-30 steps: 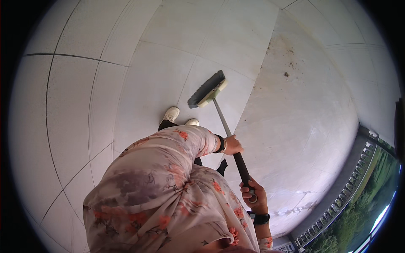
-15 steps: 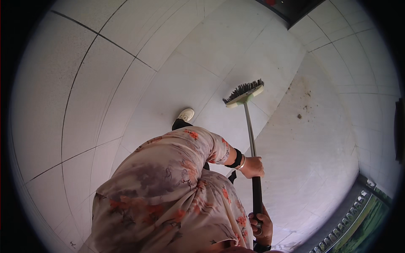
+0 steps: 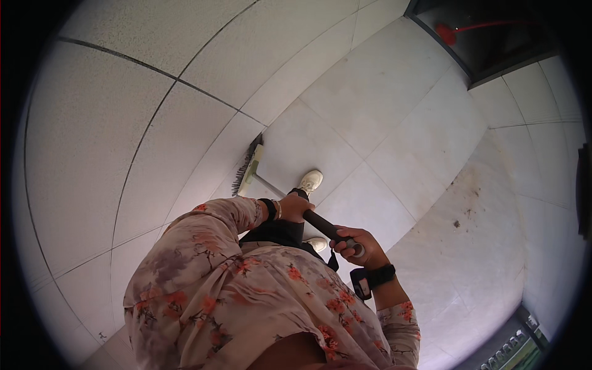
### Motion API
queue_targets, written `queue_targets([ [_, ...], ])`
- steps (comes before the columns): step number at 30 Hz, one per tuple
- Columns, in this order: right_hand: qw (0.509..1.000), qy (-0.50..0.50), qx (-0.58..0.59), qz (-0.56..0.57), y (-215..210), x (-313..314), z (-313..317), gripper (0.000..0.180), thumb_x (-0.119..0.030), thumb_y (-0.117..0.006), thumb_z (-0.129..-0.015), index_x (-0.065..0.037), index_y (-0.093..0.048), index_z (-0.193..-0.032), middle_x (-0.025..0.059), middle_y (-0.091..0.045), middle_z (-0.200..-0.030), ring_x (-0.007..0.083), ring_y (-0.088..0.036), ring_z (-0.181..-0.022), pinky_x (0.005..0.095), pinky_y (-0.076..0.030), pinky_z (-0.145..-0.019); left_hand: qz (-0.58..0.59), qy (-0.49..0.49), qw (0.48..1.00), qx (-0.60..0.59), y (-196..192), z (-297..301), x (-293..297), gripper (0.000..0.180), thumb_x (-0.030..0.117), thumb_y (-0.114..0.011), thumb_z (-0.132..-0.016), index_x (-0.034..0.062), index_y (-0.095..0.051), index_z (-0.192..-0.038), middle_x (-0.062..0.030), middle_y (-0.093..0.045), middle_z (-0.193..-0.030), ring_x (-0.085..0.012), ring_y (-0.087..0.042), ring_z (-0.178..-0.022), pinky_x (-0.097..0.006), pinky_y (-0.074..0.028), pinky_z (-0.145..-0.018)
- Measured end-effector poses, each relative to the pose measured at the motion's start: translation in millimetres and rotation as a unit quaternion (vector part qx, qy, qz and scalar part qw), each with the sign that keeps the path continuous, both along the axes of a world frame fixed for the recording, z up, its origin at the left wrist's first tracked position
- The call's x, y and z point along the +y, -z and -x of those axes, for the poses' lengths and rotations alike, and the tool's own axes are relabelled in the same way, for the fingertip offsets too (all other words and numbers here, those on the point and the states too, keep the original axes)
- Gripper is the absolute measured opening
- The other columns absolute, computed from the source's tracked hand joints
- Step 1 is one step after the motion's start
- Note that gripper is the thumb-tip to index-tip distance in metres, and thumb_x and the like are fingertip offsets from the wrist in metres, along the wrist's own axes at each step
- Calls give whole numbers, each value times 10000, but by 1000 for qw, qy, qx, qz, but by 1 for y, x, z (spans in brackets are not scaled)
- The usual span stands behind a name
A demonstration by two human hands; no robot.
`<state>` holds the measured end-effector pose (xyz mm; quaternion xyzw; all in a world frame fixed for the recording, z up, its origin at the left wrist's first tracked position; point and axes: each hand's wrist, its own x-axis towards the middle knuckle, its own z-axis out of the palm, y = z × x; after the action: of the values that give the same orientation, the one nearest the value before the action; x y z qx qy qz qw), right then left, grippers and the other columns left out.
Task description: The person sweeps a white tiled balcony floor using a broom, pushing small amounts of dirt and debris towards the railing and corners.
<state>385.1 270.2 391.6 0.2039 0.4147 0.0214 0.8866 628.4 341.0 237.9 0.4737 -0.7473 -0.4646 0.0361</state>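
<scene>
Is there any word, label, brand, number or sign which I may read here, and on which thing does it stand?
None can be read.
Broom handle, broom head: no readable lettering.
Wrist device: too small and dark to read.
Small mark, lower left: too small to tell.

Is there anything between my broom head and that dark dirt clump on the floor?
Yes: one pale shoe stands between the broom head and the dark clump, nearer the broom head. The other shoe, lower in view, sits off that line.

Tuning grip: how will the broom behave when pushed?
Broom handle likely stiff: it looks straight from left hand to right hand. Bristles probably flex, being thin and separate. The wide head may twist, sitting crosswise on the handle.
</scene>
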Motion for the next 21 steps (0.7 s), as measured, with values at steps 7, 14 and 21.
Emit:
queue_targets([
  [7, 981, -1, 131, 143, -41, -26, 84, 480, -96, -495, -921, -38, -372, -1381, 138, -539, -869, 97, -478, -607, 169, -364, -421, 49, 2, 998, 33, 25, 125, -66, 40, 182, -603, -751, 145, -588, -758, -33, -629, -703, -252, -636, -793, -463, -412, -805],
  [14, 981, -13, 169, 95, -119, 10, 172, 624, -68, -491, -892, -175, -279, -1470, 121, -543, -842, 128, -483, -550, 201, -358, -387, 101, 44, 984, 142, -37, 222, -61, 105, 148, -618, -719, 117, -527, -678, -38, -561, -629, -265, -602, -690, -404, -425, -703],
  [21, 986, 6, 110, 124, -85, -14, 155, 527, -56, -492, -895, -64, -356, -1404, 166, -555, -861, 119, -482, -571, 179, -351, -381, 67, 61, 994, 60, -31, 180, -67, 47, 192, -606, -739, 155, -579, -726, -23, -596, -646, -235, -624, -695, -413, -405, -725],
])
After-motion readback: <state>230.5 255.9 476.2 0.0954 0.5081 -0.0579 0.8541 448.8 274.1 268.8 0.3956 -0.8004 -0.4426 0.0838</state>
